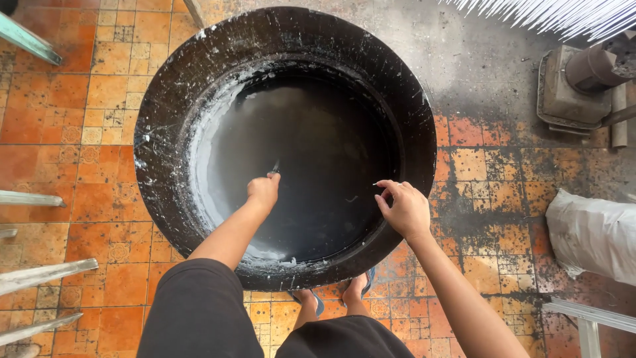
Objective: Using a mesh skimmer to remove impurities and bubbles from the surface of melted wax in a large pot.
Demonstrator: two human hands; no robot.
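1. The left hand, its grip closed around a small scraper, reaches into the large black pan on the tiled floor.
2. The right hand hovers over the pan's rim, its grip pinching a thin white sliver.

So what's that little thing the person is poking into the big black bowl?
Find the huge round black pan on the orange tiled floor. Inside it, over the dark grey middle, the left hand grips a small thin tool. It is the only slim, pale tip sticking up from a fist there.
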